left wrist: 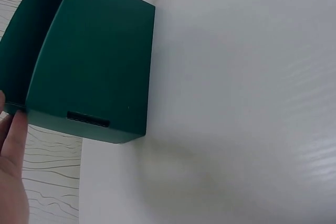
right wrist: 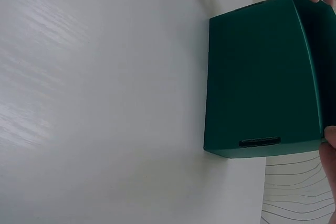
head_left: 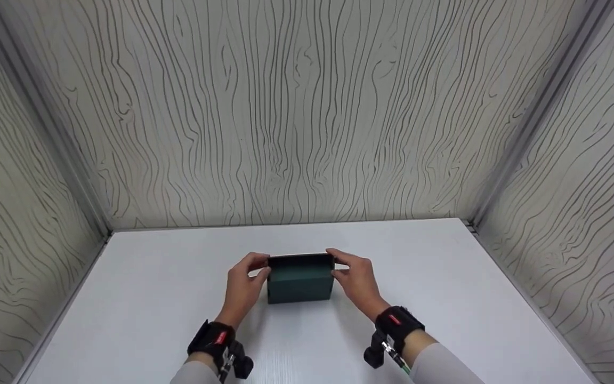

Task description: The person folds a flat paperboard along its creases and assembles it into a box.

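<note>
A dark green open-topped box (head_left: pixel 300 288) is between the two hands on the white table; in the wrist views, narrow slots show along its side edges. At its left end my left hand (head_left: pixel 242 285) pinches the upper rim, thumb toward the front and fingers farther back. My right hand (head_left: pixel 359 280) grips the opposite end of the rim in the same way. From the left wrist, the green box (left wrist: pixel 94 56) shows its broad front wall and dark hollow. The right wrist view also shows the box (right wrist: pixel 257 77), its inside mostly in shadow.
The white tabletop (head_left: pixel 152 298) stretches around the box on all sides. Wood-grain patterned panels (head_left: pixel 296 117) stand behind the table and to both sides, with grey metal posts (head_left: pixel 531 117) at the corners. Each wrist wears a black strap (head_left: pixel 398 324) with a small camera.
</note>
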Action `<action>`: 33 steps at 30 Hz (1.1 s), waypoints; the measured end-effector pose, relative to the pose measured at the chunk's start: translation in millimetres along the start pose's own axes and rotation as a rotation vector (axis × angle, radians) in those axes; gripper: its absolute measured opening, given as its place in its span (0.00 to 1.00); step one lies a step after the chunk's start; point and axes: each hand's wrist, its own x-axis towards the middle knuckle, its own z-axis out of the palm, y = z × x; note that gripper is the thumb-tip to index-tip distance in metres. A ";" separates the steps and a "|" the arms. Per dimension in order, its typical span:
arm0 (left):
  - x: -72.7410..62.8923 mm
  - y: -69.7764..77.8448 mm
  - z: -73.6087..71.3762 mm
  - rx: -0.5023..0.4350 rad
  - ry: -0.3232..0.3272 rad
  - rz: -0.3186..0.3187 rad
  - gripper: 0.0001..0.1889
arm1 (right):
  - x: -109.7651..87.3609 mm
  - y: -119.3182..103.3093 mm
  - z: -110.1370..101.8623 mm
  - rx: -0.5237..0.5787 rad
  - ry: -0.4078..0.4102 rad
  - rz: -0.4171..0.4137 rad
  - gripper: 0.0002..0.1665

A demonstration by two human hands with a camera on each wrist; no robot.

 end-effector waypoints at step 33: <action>1.0 -10.0 -0.6 0.001 -0.054 0.128 0.12 | -5.0 13.9 3.3 -0.188 0.028 -0.166 0.24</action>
